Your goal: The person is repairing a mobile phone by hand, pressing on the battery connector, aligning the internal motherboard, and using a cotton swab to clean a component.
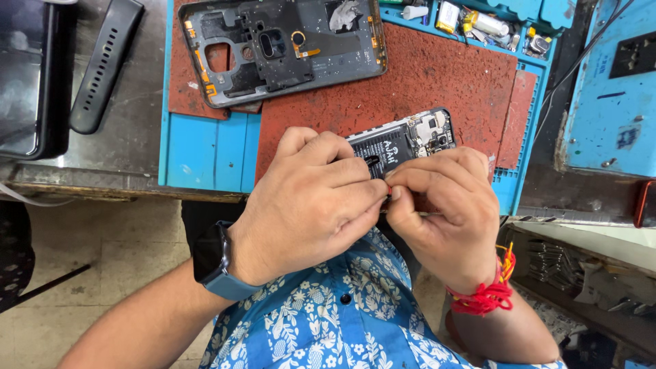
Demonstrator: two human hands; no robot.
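1. Head view: an opened phone (403,145), back cover off and its circuit board and battery exposed, lies at the near edge of the red work mat (437,82). Its long axis runs from lower left up to upper right, camera end pointing away from the person.
2. The left hand (311,198) covers the phone's near end, fingers curled and thumb pressed toward the other hand.
3. The right hand (444,212) meets it from the other side; its fingertips are pinched together on something small and reddish right at the phone's lower edge. What exactly it is I cannot tell.
4. Both hands sit equally close, touching each other over the phone.
5. The removed back frame (280,48) lies well apart, further up the mat.
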